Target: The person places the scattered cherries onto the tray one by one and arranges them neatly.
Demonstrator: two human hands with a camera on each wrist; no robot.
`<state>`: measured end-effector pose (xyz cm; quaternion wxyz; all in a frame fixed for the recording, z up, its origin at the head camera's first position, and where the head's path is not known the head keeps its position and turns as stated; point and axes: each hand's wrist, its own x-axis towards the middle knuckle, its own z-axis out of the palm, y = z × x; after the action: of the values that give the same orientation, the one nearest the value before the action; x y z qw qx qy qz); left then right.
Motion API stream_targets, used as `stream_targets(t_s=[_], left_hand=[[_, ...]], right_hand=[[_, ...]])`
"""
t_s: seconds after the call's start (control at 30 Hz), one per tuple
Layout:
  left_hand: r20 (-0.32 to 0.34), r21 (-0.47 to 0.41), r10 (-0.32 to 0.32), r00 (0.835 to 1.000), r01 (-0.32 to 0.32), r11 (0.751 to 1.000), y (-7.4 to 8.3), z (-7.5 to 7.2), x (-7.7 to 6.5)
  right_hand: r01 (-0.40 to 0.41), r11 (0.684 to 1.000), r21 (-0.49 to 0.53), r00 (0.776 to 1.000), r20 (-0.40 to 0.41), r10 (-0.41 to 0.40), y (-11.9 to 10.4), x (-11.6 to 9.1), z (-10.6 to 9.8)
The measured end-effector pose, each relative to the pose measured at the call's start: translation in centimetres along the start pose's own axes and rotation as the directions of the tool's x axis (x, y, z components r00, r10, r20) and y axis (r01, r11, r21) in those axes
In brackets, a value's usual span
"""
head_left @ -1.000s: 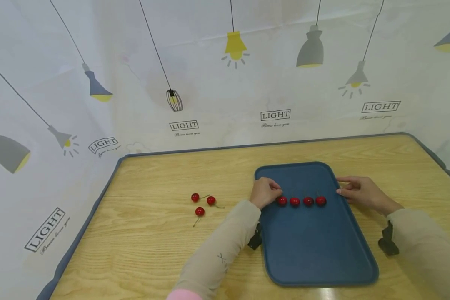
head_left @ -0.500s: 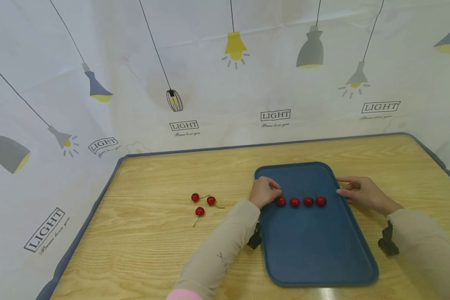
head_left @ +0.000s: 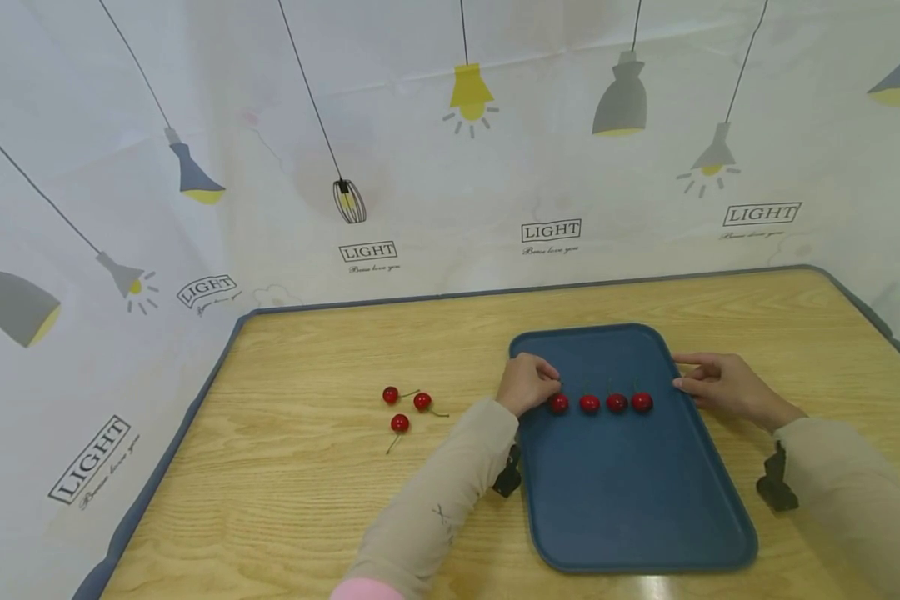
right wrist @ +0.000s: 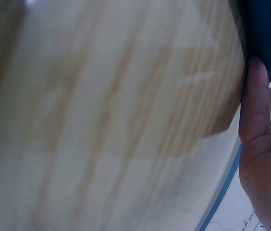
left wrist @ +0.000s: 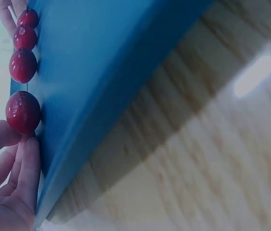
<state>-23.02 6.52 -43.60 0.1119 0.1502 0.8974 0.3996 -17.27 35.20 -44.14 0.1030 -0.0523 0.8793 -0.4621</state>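
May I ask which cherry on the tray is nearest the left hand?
The leftmost cherry in the row of four on the tray: the left hand touches it, while the other three cherries lie farther right.

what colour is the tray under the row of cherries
The tray is dark blue, shown best in the head view.

Four cherries [head_left: 589,404] on blue tray [head_left: 641,487]

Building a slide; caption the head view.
Four cherries lined up on a blue tray, left hand at the leftmost, right hand touching the tray.
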Motion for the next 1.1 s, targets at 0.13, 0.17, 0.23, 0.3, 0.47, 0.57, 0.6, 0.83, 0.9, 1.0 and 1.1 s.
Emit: stream_targets(t_s=[0.13, 0.17, 0.23, 0.3, 0.47, 0.57, 0.6, 0.83, 0.9, 1.0, 1.1], left_hand=[[-0.004, 0.007, 0.007, 1.000, -0.007, 1.000, -0.10, 0.08, 0.02], [-0.008, 0.009, 0.012, 1.000, -0.012, 1.000, -0.11, 0.09, 0.00], [-0.011, 0.004, 0.016, 1.000, -0.016, 1.000, -0.12, 0.09, -0.06], [-0.014, -0.001, 0.019, 1.000, -0.019, 1.000, -0.14, 0.07, -0.12], [-0.017, 0.000, 0.029, 0.999, -0.029, 1.000, -0.16, 0.01, -0.25], [-0.021, 0.008, 0.041, 0.999, -0.041, 0.999, -0.18, 0.02, -0.26], [-0.020, 0.010, 0.046, 0.999, -0.046, 0.999, -0.19, 0.02, -0.26], [0.001, 0.011, 0.039, 0.999, -0.039, 0.999, -0.12, 0.08, -0.28], [-0.001, 0.015, 0.040, 0.999, -0.040, 0.999, -0.05, 0.11, -0.31], [-0.006, 0.025, 0.044, 0.999, -0.044, 0.999, -0.01, 0.18, -0.31], [-0.008, 0.028, 0.045, 0.999, -0.045, 0.999, -0.07, 0.23, -0.31]], right_hand=[[0.000, 1.000, -0.002, 1.000, -0.001, 0.000, 0.04, 0.04, 0.05], [0.000, 1.000, 0.000, 1.000, -0.001, 0.000, 0.05, 0.05, 0.06], [-0.001, 1.000, 0.004, 1.000, -0.001, 0.001, 0.08, 0.06, 0.08], [-0.002, 1.000, 0.007, 1.000, 0.000, 0.002, 0.11, 0.08, 0.11], [-0.008, 1.000, 0.003, 1.000, 0.004, 0.008, 0.05, 0.05, 0.12], [-0.006, 1.000, -0.004, 1.000, 0.003, 0.006, -0.02, 0.05, 0.13], [-0.006, 1.000, -0.007, 1.000, 0.003, 0.006, -0.04, 0.05, 0.14], [0.006, 1.000, -0.022, 1.000, -0.004, -0.006, -0.14, 0.00, 0.13], [0.008, 1.000, -0.029, 1.000, -0.006, -0.008, -0.19, -0.02, 0.11], [0.010, 0.999, -0.039, 1.000, -0.009, -0.010, -0.22, -0.04, 0.07], [0.010, 0.999, -0.034, 1.000, -0.011, -0.011, -0.22, -0.05, 0.05]])
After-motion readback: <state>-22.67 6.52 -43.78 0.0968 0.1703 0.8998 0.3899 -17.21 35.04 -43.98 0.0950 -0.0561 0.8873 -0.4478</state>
